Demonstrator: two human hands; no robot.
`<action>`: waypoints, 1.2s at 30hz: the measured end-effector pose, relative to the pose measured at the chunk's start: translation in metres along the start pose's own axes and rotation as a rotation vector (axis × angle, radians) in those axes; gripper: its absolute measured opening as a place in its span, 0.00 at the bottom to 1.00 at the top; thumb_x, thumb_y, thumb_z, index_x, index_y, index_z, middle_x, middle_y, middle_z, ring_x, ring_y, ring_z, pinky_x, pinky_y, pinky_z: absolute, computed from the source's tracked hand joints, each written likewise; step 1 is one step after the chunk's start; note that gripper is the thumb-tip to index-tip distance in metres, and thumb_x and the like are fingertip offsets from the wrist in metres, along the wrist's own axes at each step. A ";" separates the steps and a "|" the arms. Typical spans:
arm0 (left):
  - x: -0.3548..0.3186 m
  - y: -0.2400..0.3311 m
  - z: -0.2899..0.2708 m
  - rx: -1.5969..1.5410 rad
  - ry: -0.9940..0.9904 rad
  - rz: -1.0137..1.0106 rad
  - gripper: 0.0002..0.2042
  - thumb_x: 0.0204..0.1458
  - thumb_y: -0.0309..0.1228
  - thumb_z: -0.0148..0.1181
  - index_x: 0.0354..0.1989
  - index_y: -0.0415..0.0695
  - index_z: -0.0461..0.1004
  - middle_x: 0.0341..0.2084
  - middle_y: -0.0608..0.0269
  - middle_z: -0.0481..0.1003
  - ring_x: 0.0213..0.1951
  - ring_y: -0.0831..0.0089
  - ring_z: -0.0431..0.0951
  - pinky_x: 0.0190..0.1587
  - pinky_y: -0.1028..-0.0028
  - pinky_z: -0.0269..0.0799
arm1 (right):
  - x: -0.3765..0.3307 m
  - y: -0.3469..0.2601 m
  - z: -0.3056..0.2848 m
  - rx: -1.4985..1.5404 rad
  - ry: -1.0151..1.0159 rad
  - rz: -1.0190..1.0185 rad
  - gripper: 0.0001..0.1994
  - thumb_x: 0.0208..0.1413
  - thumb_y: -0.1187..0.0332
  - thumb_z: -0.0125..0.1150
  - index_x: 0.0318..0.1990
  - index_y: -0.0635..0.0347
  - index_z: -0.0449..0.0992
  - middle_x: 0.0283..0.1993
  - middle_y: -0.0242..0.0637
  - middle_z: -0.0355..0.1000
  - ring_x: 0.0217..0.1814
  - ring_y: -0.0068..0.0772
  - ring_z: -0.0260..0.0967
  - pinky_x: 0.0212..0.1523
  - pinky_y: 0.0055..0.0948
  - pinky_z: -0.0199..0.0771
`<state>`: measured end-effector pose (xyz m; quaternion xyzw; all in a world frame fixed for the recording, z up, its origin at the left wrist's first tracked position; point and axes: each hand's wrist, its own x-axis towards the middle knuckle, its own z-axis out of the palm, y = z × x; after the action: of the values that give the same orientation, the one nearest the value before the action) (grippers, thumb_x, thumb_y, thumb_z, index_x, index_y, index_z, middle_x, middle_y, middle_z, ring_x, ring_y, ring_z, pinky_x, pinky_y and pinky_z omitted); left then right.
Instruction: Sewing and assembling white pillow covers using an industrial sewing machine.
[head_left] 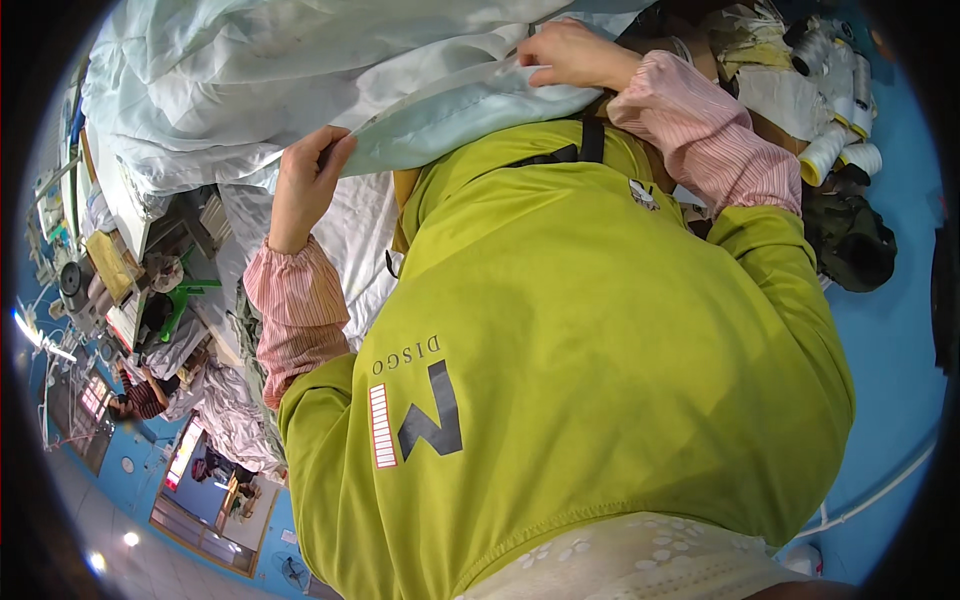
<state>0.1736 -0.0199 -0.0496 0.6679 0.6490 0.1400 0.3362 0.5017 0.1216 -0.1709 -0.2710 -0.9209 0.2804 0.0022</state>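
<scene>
A large, thin, pale blue-white fabric [440, 130] is bunched across the top of the view, and its near edge stretches between my hands. At the left end of that edge, my left hand [305, 190] is closed, with thumb and fingers pinching the cloth. My right hand [575, 55] is closed on the same edge farther to the right, fingertips pressed onto the fabric. Between the two hands the edge runs fairly straight, slanting up to the right. Pink striped sleeve covers [700, 130] reach to both wrists.
Several thread cones [825, 150] lie at the upper right beside a dark bundle [855, 240]. White cloth [365, 240] hangs below my left hand. Cluttered worktables [120, 240] and a green plastic object [185, 300] are at left. Farther off sits a person in a striped top [150, 395].
</scene>
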 end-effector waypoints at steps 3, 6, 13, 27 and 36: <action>-0.004 -0.001 -0.002 -0.003 0.011 -0.005 0.07 0.56 0.25 0.59 0.35 0.33 0.75 0.21 0.55 0.73 0.22 0.73 0.69 0.29 0.75 0.67 | 0.001 0.005 -0.017 0.051 -0.147 0.110 0.10 0.50 0.67 0.67 0.38 0.60 0.77 0.36 0.41 0.75 0.40 0.38 0.73 0.43 0.34 0.72; -0.006 -0.003 -0.002 -0.004 0.023 0.011 0.06 0.56 0.25 0.59 0.35 0.33 0.75 0.21 0.55 0.73 0.22 0.73 0.69 0.29 0.75 0.67 | 0.000 0.014 -0.024 0.205 -0.151 -0.012 0.12 0.50 0.63 0.60 0.36 0.62 0.81 0.44 0.46 0.75 0.51 0.45 0.68 0.55 0.38 0.62; -0.012 -0.005 -0.003 -0.017 0.025 0.015 0.06 0.56 0.25 0.59 0.36 0.34 0.75 0.21 0.56 0.73 0.22 0.73 0.69 0.29 0.75 0.67 | 0.009 0.016 -0.028 0.024 0.101 -0.373 0.14 0.50 0.61 0.58 0.32 0.64 0.80 0.36 0.48 0.76 0.40 0.49 0.72 0.44 0.40 0.70; -0.009 -0.029 -0.016 -0.055 0.154 -0.049 0.06 0.58 0.27 0.58 0.35 0.35 0.75 0.19 0.64 0.69 0.24 0.81 0.64 0.28 0.78 0.62 | -0.047 -0.014 -0.090 0.517 0.366 -0.045 0.04 0.51 0.74 0.66 0.32 0.65 0.79 0.32 0.42 0.76 0.33 0.38 0.75 0.33 0.29 0.72; -0.015 -0.030 -0.043 -0.072 0.356 0.075 0.06 0.59 0.26 0.57 0.31 0.36 0.73 0.22 0.71 0.67 0.27 0.83 0.62 0.31 0.82 0.59 | -0.074 -0.033 -0.114 0.565 0.621 -0.049 0.06 0.53 0.72 0.66 0.29 0.66 0.78 0.32 0.38 0.75 0.32 0.28 0.73 0.33 0.24 0.70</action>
<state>0.1217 -0.0250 -0.0328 0.6437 0.6675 0.2917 0.2344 0.5665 0.1201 -0.0473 -0.3095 -0.7694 0.4270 0.3606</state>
